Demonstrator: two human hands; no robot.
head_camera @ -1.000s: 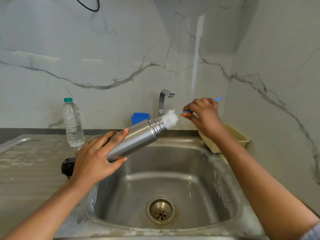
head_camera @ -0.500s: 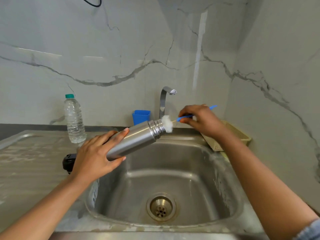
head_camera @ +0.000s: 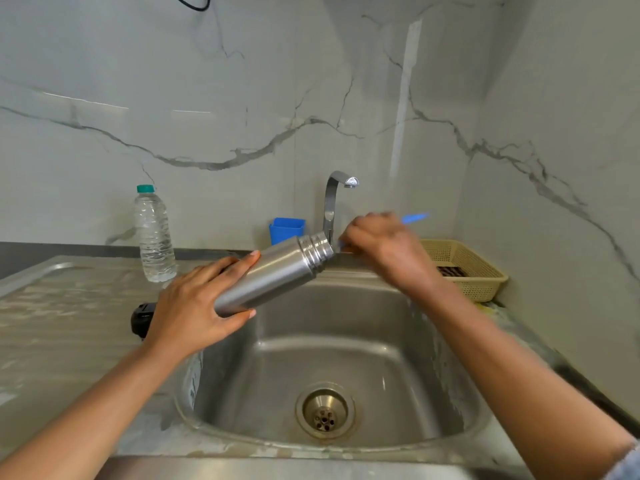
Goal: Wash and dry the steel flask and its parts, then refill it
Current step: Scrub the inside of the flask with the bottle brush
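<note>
Flask (head_camera: 277, 271) gripped round base by left hand (head_camera: 194, 306), fingers and thumb curled. Body held tilted over sink (head_camera: 346, 323), mouth raised rightward, likely so drips fall in basin. Black cap (head_camera: 142, 318) laid on counter beside. Brush (head_camera: 415, 217) handle pinched by right hand (head_camera: 384, 251) at flask mouth; head hidden, judged inside, scrubbing. Bottle (head_camera: 154, 237), tap (head_camera: 334, 199) beyond.

Both our bare forearms extend forward from the lower corners. Our left hand (head_camera: 197, 306) wraps fingers and thumb round the steel flask (head_camera: 277, 271); our right hand (head_camera: 384, 251), blurred, pinches a blue handle (head_camera: 415, 217) just beside the flask's mouth
</note>
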